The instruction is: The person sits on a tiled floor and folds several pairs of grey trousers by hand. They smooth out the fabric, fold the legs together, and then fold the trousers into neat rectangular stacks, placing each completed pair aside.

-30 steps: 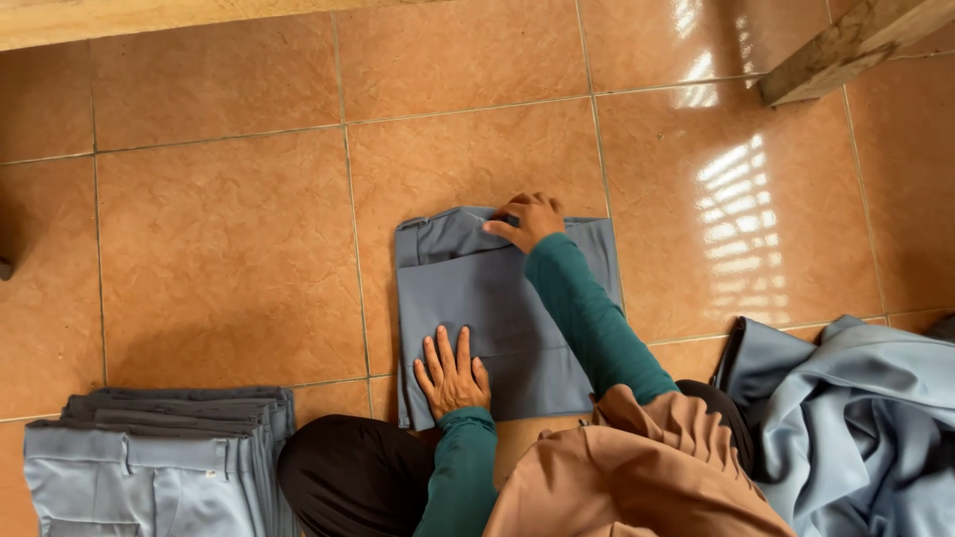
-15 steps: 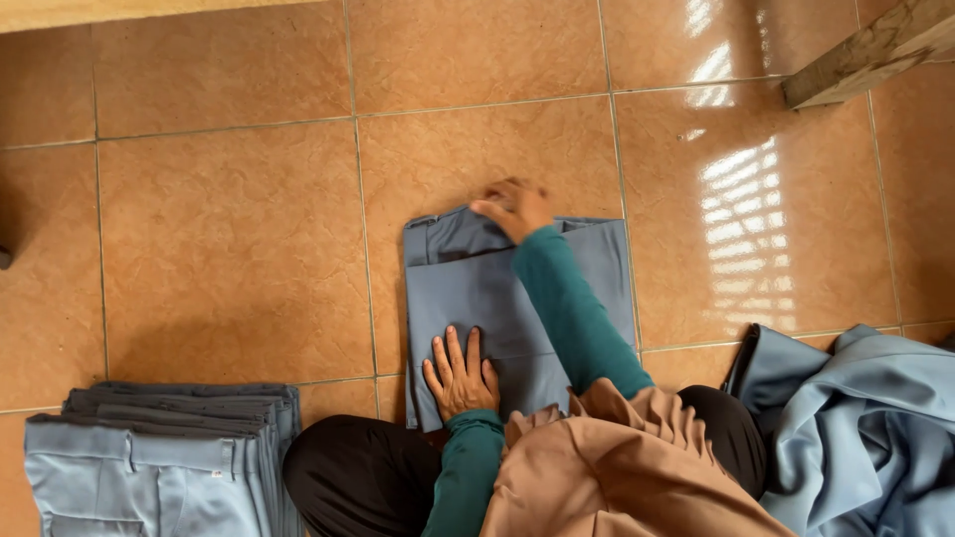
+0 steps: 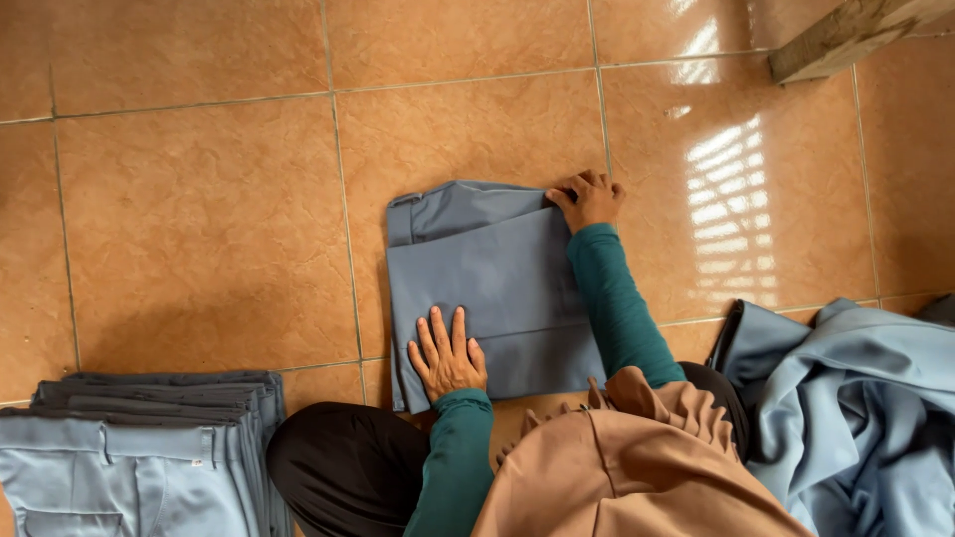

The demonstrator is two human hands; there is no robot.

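while my left hand (image 3: pixel 448 356) is lying flat and open, fingers spread, on the near edge of the folded blue-grey garment (image 3: pixel 492 288), my right hand (image 3: pixel 591 199) is curling its fingers closed around the far right corner, pinching the top fold. the garment is sitting on the tiled floor (image 3: pixel 199 219) straight ahead of my knees, roughly square to the grout lines.

risks as i'm judging them:
- the upper layer near the far left corner is sitting proud and skewed, showing the layer under it. if i'm pulling with the right only, the fold is likely going crooked.
- the tiles are looking glossy, so the whole piece could be sliding if the left palm is easing off.
- my right sleeve is lying across the right edge of the cloth and could be dragging it on the way back.

edges and room:
- open tile is running left of and beyond the garment, plenty of room there.
- the stack of folded trousers (image 3: pixel 139 447) is sitting at near left, well apart from the garment, beside my knee.
- the heap of loose light-blue cloth (image 3: pixel 856 418) is crowding the near right, near my right elbow.
- a wooden beam (image 3: pixel 846 35) is lying at far right, well apart.
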